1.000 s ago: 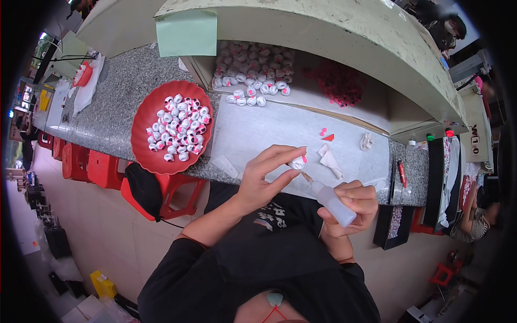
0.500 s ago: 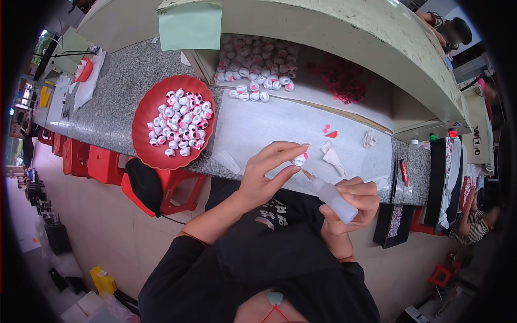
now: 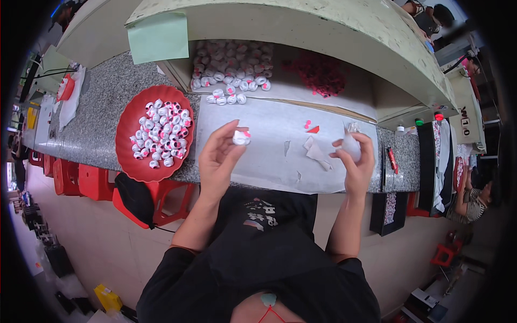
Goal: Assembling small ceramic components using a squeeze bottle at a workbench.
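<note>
Between the thumb and fingertips of my left hand is a small white ball with a pink patch on it. My right hand is closed around a translucent squeeze bottle, whose narrow tip points away from me. The hands are well apart above a white paper sheet. Near the right hand lie a crumpled white tissue, a small red triangle and a few pink dots.
A red scalloped bowl full of white, pink and black balls stands at the left. Under the shelf sit many white balls and a heap of dark pink pieces. A red marker-like object lies at the right.
My hands have moved apart, the left one leftward with the ball. The bottle has come away from the ball and swung more upright. The whole view has shifted slightly.
</note>
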The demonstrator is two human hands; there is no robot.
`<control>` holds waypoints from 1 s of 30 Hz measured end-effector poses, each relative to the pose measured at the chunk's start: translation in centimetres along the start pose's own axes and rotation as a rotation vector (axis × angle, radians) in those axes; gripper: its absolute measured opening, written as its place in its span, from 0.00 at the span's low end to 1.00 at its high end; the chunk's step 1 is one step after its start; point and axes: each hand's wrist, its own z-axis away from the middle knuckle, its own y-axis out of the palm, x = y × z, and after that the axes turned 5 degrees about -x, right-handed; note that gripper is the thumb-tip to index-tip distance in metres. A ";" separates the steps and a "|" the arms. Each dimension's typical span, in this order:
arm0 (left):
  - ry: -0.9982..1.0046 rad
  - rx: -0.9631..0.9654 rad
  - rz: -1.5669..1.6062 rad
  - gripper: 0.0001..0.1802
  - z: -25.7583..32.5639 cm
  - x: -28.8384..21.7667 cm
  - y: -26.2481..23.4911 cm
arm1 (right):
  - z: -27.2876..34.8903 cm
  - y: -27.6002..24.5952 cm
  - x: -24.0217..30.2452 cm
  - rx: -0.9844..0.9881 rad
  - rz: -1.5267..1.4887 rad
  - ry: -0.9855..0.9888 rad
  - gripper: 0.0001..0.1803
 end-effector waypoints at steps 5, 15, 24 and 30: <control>0.020 -0.054 -0.021 0.20 0.2 -0.8 -1.1 | -4.0 1.0 -6.2 0.184 0.717 -0.212 0.15; 0.020 -0.043 -0.058 0.19 0.1 0.6 -1.2 | -4.6 1.6 -9.3 0.218 1.031 -0.410 0.12; -0.146 0.191 0.186 0.19 1.8 2.3 4.1 | 0.9 5.2 -1.4 0.333 -0.267 0.258 0.06; -0.107 0.189 0.158 0.18 2.8 1.8 3.7 | 2.5 5.9 -1.9 0.178 -0.384 0.290 0.03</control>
